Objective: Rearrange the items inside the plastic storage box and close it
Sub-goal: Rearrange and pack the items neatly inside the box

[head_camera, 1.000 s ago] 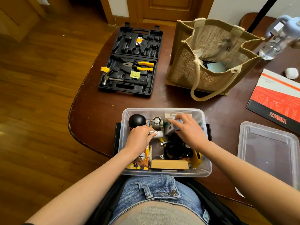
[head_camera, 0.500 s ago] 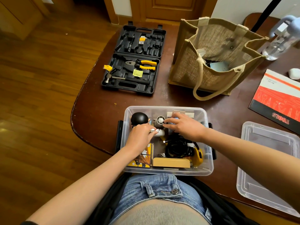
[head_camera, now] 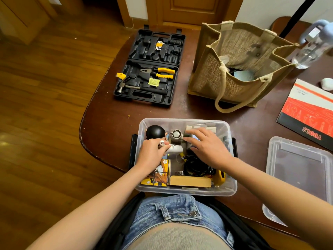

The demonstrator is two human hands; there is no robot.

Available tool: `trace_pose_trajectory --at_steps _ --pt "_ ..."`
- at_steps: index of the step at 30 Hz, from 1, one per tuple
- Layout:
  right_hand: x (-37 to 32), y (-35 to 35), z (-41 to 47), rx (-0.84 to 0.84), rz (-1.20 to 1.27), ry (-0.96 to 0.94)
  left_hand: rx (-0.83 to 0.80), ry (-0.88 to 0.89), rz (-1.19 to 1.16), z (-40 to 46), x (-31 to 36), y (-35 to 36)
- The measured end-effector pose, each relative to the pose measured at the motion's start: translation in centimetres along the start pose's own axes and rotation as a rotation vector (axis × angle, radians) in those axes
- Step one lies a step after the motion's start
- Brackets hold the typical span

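A clear plastic storage box [head_camera: 232, 188] stands at the table's near edge, with both my hands inside it. My left hand [head_camera: 150, 156] grips a small white device [head_camera: 175, 149] near the box's left middle. My right hand [head_camera: 207, 147] lies flat with spread fingers over small boxes at the back right. Also in the box are a black ball [head_camera: 155, 132], a small round fan [head_camera: 176, 134], a black coiled cable [head_camera: 196, 167], a patterned orange book [head_camera: 161, 175], a tan box [head_camera: 190, 181] and a yellow tool [head_camera: 219, 178]. The clear lid [head_camera: 299, 170] lies on the table to the right.
An open black tool case [head_camera: 149, 69] with yellow pliers sits at the table's far left. A jute bag [head_camera: 234, 67] stands behind the box. A red tools booklet [head_camera: 310, 112] and a water bottle [head_camera: 313, 46] are at the far right. The table edge drops to wood floor at left.
My right hand has slid leftward and flattened over the items at the back of the box. My left hand has stayed on the white device.
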State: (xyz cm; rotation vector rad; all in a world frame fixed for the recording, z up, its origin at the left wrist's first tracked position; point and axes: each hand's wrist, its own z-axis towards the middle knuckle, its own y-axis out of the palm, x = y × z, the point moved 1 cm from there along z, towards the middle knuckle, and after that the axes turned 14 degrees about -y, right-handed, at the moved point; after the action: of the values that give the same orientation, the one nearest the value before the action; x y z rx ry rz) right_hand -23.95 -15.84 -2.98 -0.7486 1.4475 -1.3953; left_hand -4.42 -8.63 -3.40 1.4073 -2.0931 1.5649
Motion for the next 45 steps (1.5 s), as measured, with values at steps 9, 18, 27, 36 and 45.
trace_pose_trajectory --at_steps 9,18,27,36,45 --pt "-3.9 2.4 1.8 -0.207 0.135 0.333 -0.133 -0.175 -0.31 0.1 0.2 0.0" --pt "-3.3 3.5 3.1 -0.25 0.186 0.382 -0.185 -0.189 -0.309 0.2 -0.9 0.3" --pt "-3.1 5.1 4.8 -0.343 0.016 0.408 -0.074 -0.057 0.067 -0.1 -1.0 1.0" --pt "-3.4 6.9 5.5 -0.352 0.057 0.491 -0.342 -0.139 0.272 1.8 -0.1 2.4" --pt "-3.6 8.3 5.7 -0.315 0.072 0.563 -0.461 -0.162 0.43 2.5 0.8 3.7"
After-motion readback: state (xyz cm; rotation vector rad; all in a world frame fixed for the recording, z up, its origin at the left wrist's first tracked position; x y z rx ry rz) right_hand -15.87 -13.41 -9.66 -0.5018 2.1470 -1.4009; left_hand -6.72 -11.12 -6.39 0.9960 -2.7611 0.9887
